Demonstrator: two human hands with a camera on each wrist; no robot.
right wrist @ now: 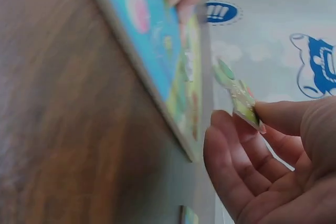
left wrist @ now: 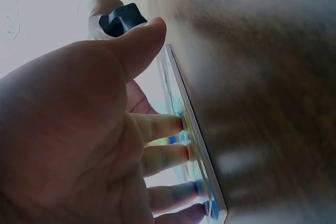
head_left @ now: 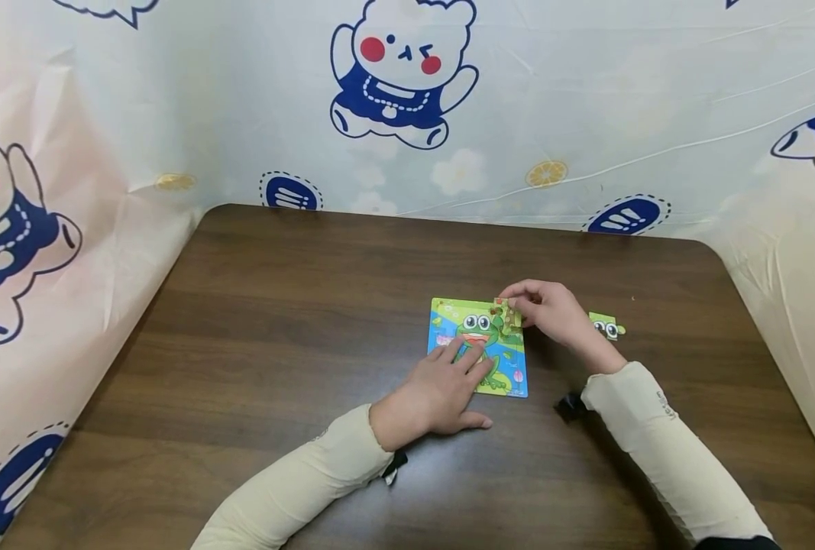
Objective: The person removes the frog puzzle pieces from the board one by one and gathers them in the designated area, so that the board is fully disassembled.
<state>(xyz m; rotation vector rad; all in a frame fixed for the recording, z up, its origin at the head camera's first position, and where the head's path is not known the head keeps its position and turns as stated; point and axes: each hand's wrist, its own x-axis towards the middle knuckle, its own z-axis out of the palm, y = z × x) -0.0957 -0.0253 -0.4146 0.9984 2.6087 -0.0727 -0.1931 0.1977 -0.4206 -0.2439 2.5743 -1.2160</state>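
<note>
A square frog puzzle (head_left: 513,365) lies on the brown table, its picture showing a green frog on blue and green. My left hand (head_left: 441,391) rests on its lower left part with fingers spread; in the left wrist view the fingertips (left wrist: 181,153) press on the board. Above the puzzle's upper right corner, my right hand (head_left: 551,309) pinches a puzzle piece (right wrist: 242,100) between thumb and fingers. In the right wrist view the piece is tilted and held off the board. To the right lies a loose puzzle piece (head_left: 603,326) with two eyes printed on it.
The table (head_left: 276,305) has a dark wood grain. A printed cloth (head_left: 572,99) with cartoon bears hangs behind it and on both sides. A black strap mount (head_left: 570,407) sits under the right wrist.
</note>
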